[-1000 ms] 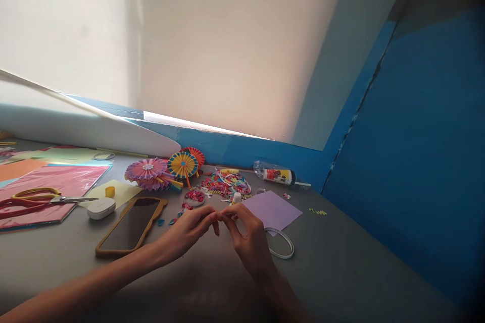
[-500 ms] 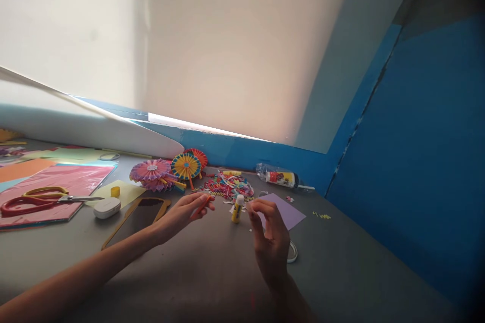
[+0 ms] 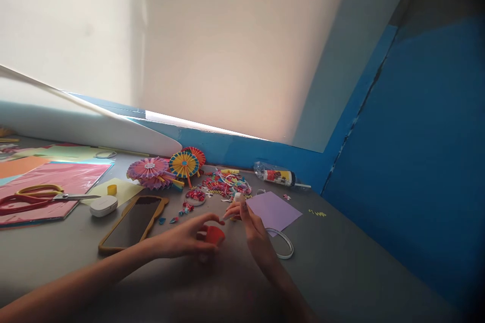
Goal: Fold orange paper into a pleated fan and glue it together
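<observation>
My left hand [image 3: 184, 239] curls around a small red paper piece [image 3: 214, 235], which shows just beyond its fingers. My right hand [image 3: 254, 228] reaches in from the right, with its fingertips close to my left fingertips. Whether these fingers pinch anything is too small to tell. Just above them, a white-capped glue stick [image 3: 237, 196] stands mostly hidden behind my right hand. A lilac paper sheet [image 3: 273, 212] lies to the right of my right hand.
Paper rosettes [image 3: 149, 171] and a pile of coloured paper scraps [image 3: 227, 184] lie ahead. A phone in a tan case [image 3: 131, 224] is on the left, beyond it red-handled scissors [image 3: 38, 199] on pink sheets. A white paper ring [image 3: 280, 243] lies on the right.
My left hand has dropped nearer me and now shows a red paper piece. My right hand has moved left, in front of the glue stick. The phone shows more fully.
</observation>
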Tool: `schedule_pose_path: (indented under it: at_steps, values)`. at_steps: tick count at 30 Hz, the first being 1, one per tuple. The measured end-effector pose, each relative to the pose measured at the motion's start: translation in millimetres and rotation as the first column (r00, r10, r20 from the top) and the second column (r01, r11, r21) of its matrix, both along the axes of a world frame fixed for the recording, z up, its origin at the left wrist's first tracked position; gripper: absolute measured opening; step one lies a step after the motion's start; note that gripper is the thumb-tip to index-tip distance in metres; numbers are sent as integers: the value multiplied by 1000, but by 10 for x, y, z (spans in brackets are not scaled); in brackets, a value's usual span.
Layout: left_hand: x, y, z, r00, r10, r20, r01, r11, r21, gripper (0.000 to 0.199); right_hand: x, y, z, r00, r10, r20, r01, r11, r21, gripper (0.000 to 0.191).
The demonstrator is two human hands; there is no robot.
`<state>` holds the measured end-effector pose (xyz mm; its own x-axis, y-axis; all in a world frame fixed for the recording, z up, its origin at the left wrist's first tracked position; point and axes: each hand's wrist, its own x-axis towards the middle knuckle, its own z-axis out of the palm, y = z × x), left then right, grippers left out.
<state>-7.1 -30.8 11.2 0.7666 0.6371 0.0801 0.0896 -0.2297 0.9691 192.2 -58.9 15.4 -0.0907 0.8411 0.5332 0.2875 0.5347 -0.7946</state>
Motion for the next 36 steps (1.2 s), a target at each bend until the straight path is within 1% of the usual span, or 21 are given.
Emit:
schedule_pose_path:
  at_steps: [1, 2, 3, 5, 6, 12, 15, 17, 19, 20, 22, 24, 26, 28, 30, 31, 32, 33, 34, 35, 36]
  values:
    - [14, -7, -1, 999, 52, 11, -53, 993, 102, 57, -7, 4, -4, 1000, -1, 16, 1, 1000, 4, 54]
    - [32, -11, 2, 993, 110, 46, -117, 973, 197, 56, -18, 0, -4, 999, -6, 35, 5, 1000, 19, 54]
    - [52, -9, 9, 983, 161, 87, -179, 946, 271, 48, -32, -10, 1, 999, -17, 51, 15, 999, 42, 54]
    - [84, 7, 26, 962, 236, 134, -269, 898, 349, 23, -57, -38, 12, 995, -43, 86, 36, 996, 81, 52]
    - [95, 19, 35, 953, 269, 143, -303, 879, 369, 18, -65, -52, 16, 992, -61, 110, 50, 994, 96, 51]
    - [96, 46, 85, 924, 365, 113, -375, 808, 455, 29, -64, -67, -3, 931, -210, 299, 139, 961, 240, 35]
    - [85, 35, 118, 913, 391, 121, -401, 800, 446, 31, -76, -51, -16, 912, -263, 316, 180, 947, 266, 30]
    - [77, 25, 133, 911, 395, 117, -404, 799, 445, 32, -77, -40, -13, 919, -278, 279, 210, 945, 249, 31]
    - [72, 10, 136, 913, 394, 102, -396, 800, 451, 31, -60, -30, 1, 941, -267, 206, 228, 954, 195, 38]
    - [72, 2, 133, 914, 393, 97, -392, 799, 456, 31, -45, -26, 10, 954, -247, 172, 219, 961, 168, 38]
    - [78, -12, 123, 918, 385, 95, -382, 797, 467, 30, -17, -21, 27, 974, -181, 133, 161, 976, 147, 27]
    - [88, -15, 112, 924, 370, 101, -371, 798, 475, 30, -2, -20, 36, 984, -131, 119, 110, 980, 168, 14]
    - [98, 1, 102, 929, 351, 118, -364, 810, 460, 33, -7, -24, 36, 987, -126, 98, 106, 977, 187, 11]
    - [104, 37, 93, 932, 331, 149, -363, 855, 370, 40, -22, -28, 31, 986, -141, 86, 122, 973, 194, 10]
    - [101, 84, 84, 926, 340, 163, -364, 917, 159, 46, -36, -30, 22, 985, -146, 96, 125, 972, 198, 9]
    - [95, 108, 80, 922, 353, 159, -361, 932, 29, 48, -39, -29, 17, 985, -139, 105, 116, 973, 197, 9]
    - [88, 129, 79, 920, 363, 148, -353, 932, -87, 49, -39, -27, 11, 985, -130, 112, 106, 975, 195, 9]
    - [79, 145, 80, 922, 363, 139, -340, 926, -163, 50, -37, -24, 6, 986, -124, 112, 101, 977, 189, 10]
    - [70, 154, 84, 928, 349, 133, -323, 929, -181, 50, -33, -20, 1, 987, -121, 107, 100, 978, 183, 12]
    - [61, 156, 92, 939, 320, 128, -302, 943, -141, 49, -28, -16, -4, 988, -120, 101, 101, 979, 175, 13]
    - [54, 152, 101, 952, 279, 123, -274, 960, -62, 46, -24, -13, -8, 988, -119, 100, 102, 980, 168, 15]
